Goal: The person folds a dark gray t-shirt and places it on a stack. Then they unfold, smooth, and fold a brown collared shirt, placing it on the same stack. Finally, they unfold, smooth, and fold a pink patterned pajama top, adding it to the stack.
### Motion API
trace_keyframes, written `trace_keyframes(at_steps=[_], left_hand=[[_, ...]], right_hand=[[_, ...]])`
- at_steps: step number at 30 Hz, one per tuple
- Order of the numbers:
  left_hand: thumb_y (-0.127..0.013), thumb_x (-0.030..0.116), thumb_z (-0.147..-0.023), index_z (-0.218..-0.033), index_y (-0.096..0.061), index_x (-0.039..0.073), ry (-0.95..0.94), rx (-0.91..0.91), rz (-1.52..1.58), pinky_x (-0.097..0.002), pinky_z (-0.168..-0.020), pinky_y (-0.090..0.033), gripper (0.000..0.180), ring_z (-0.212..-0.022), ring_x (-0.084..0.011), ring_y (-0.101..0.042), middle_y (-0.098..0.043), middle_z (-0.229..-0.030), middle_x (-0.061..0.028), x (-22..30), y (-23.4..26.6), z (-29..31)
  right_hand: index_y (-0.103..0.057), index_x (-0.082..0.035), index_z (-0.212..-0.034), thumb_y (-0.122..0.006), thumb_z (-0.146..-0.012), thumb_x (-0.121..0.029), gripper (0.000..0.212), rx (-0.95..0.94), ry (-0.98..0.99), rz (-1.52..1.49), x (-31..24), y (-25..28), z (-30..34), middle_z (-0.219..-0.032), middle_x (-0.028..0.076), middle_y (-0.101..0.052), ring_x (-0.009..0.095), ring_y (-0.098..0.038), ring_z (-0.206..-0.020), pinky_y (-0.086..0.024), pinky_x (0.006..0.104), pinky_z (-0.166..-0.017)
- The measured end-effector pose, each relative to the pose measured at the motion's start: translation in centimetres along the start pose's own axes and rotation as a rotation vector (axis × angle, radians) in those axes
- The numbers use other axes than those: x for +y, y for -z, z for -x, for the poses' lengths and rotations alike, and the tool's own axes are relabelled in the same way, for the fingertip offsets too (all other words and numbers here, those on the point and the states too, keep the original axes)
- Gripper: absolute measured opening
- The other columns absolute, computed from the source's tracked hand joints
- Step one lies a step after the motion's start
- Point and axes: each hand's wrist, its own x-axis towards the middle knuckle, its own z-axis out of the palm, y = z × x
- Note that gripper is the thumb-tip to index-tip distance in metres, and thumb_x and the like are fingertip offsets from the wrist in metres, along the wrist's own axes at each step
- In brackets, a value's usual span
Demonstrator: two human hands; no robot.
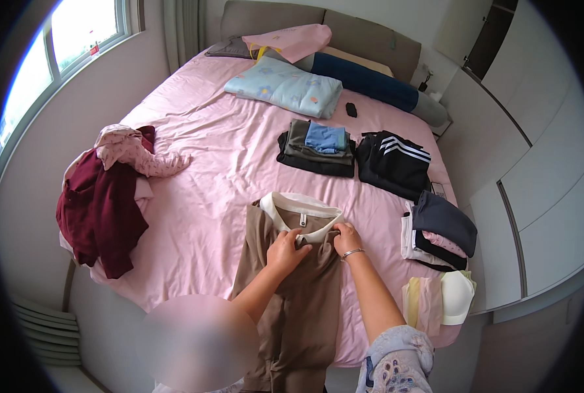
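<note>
A pair of brown trousers with a white waistband lies lengthwise before me, its legs running toward the lower edge. The waist gapes, and a small white label shows inside its back. My left hand grips the front of the waistband near the middle, thumb and fingers closed on the cloth. At the right end of the waistband, my right hand pinches the edge; a bracelet circles that wrist. Parts of the fingers are hidden behind the fabric.
Under everything spreads a bed with a pink sheet. Unfolded dark red clothing heaps at the left. Folded piles, black striped clothing, a grey-topped stack and bras line the right. A folded quilt lies farther back.
</note>
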Motion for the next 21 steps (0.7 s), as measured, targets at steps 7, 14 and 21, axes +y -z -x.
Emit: trace_keyframes(at_steps=[7, 14, 21], left_hand=[[-0.066, 0.014, -0.074, -0.087, -0.059, 0.004, -0.344, 0.115, 0.144, -0.0348, -0.069, -0.045, 0.017, -0.079, -0.0245, -0.057, -0.057, -0.093, -0.0095, -1.5, 2.5, 1.7], [-0.061, 0.008, -0.079, -0.092, -0.053, 0.003, -0.005, 0.090, 0.317, -0.0336, -0.060, -0.044, 0.016, -0.065, -0.0246, -0.055, -0.057, -0.071, -0.0093, -1.0, 4.3, 2.1], [-0.063, 0.010, -0.075, -0.115, -0.050, 0.004, 0.080, 0.181, 0.225, -0.0361, -0.078, -0.044, 0.042, -0.097, -0.0310, -0.054, -0.055, -0.105, -0.0150, -5.2, 2.2, 0.9]], right_hand=[[-0.056, -0.004, -0.084, -0.053, -0.070, -0.003, 0.014, 0.071, 0.235, -0.198, 1.9, 2.3, 1.5, -0.106, 0.015, -0.058, 0.030, -0.058, -0.089, -0.048, 0.0367, -0.076], [-0.055, -0.009, -0.087, -0.054, -0.073, -0.010, 0.015, 0.187, 0.115, -0.135, -0.9, 2.1, 0.6, -0.086, 0.010, -0.062, 0.030, -0.059, -0.081, -0.049, 0.0394, -0.071], [-0.055, -0.009, -0.101, -0.050, -0.070, -0.002, 0.032, 0.464, 0.097, -0.090, -2.5, -1.2, 0.8, -0.109, 0.009, -0.054, 0.030, -0.056, -0.094, -0.047, 0.0415, -0.078]])
